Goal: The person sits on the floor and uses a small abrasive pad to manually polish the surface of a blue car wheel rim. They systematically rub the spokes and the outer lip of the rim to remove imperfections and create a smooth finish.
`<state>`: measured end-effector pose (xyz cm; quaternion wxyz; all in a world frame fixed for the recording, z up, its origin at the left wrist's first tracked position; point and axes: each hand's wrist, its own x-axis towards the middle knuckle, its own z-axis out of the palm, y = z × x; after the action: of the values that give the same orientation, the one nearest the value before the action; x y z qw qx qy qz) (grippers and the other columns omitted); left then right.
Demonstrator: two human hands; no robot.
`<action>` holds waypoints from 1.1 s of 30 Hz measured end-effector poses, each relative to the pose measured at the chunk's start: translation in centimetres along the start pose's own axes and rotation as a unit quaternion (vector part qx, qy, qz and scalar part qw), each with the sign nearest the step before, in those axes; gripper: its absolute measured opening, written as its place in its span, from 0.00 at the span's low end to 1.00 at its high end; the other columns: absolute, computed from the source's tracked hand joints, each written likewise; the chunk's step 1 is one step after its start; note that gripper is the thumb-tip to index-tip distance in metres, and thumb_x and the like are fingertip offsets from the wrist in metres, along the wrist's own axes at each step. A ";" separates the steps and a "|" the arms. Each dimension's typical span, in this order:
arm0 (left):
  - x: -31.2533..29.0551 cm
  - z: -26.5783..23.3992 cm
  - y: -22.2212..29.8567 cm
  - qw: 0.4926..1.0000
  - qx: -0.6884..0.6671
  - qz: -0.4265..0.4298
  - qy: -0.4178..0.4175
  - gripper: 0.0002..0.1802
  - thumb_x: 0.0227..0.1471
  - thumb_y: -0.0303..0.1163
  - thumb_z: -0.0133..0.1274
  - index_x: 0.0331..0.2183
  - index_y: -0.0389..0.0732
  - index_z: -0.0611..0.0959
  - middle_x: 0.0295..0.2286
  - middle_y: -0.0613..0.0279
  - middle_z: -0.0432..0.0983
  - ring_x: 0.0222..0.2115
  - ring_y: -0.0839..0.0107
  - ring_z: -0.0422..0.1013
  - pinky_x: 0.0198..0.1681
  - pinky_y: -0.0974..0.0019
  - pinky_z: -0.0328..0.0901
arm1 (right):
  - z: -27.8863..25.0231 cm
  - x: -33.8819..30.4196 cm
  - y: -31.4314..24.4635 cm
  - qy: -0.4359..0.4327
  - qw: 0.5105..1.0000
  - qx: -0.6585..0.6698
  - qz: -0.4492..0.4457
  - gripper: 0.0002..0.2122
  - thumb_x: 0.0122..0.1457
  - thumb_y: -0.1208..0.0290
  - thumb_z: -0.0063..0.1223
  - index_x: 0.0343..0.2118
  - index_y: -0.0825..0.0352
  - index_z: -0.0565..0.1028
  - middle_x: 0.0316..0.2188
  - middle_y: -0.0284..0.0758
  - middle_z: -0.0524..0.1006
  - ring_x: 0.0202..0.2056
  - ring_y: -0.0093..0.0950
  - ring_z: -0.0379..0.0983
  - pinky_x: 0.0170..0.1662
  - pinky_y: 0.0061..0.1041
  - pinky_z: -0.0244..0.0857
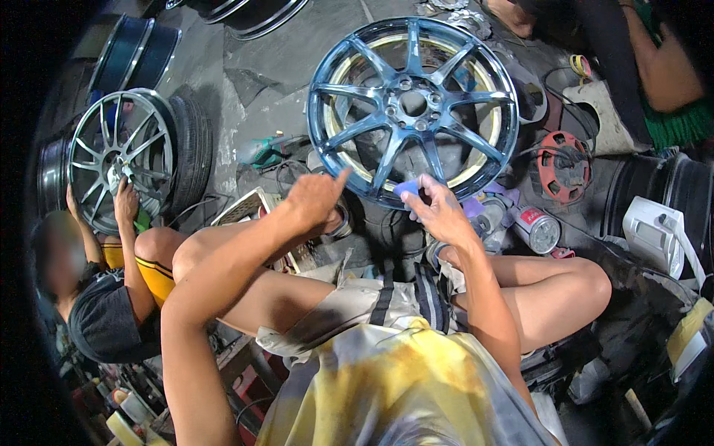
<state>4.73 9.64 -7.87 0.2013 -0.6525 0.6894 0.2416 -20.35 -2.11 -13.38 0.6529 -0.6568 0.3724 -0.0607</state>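
A blue-and-silver alloy wheel rim (437, 134) with several spokes stands in front of me, its face toward me. My left hand (312, 199) is closed at its lower left edge, with one digit lying over the lip and the other fingers curled and partly hidden. My right hand (437, 211) pinches a small purple-blue pad (407, 188) between thumb and fingers, at the bottom edge of the rim. I cannot tell whether the pad is sponge or abrasive paper.
At left another person (104, 320) handles a grey wheel rim (119, 160) beside a black tyre (191, 152). A green power tool (260, 152) lies on the floor. On the right are a can (537, 229), a red cable reel (564, 167) and a white box (654, 230). Another person's arm (669, 74) shows at upper right.
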 end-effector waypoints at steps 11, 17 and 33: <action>-2.2 -5.1 1.4 0.996 -0.069 0.002 -0.052 0.25 0.49 0.37 0.60 0.47 0.34 0.76 0.32 0.45 0.80 0.36 0.49 0.78 0.40 0.51 0.72 | 6.8 3.5 -6.7 0.072 0.936 -0.301 -0.166 0.03 0.53 0.78 0.53 0.29 0.73 0.76 0.30 0.49 0.76 0.35 0.51 0.74 0.39 0.45 0.68; -7.7 -9.6 2.9 0.997 -0.053 0.029 0.043 0.14 0.52 0.38 0.58 0.38 0.38 0.81 0.35 0.53 0.78 0.38 0.58 0.75 0.41 0.56 0.69 | 8.1 3.6 -5.1 0.015 0.905 -0.379 -0.194 0.02 0.49 0.78 0.52 0.27 0.69 0.74 0.33 0.46 0.74 0.34 0.49 0.73 0.36 0.46 0.66; -10.0 -8.4 6.2 0.996 -0.059 0.070 0.018 0.09 0.49 0.30 0.57 0.34 0.41 0.86 0.35 0.57 0.80 0.40 0.64 0.76 0.39 0.63 0.66 | 9.5 7.1 -6.0 0.013 0.904 -0.394 -0.167 0.08 0.59 0.71 0.52 0.26 0.70 0.76 0.31 0.48 0.76 0.35 0.51 0.75 0.35 0.48 0.67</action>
<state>-0.46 12.85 5.22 0.1322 -0.6175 0.7215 0.2839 -7.44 0.80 -12.18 0.3161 -0.9124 0.2588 -0.0257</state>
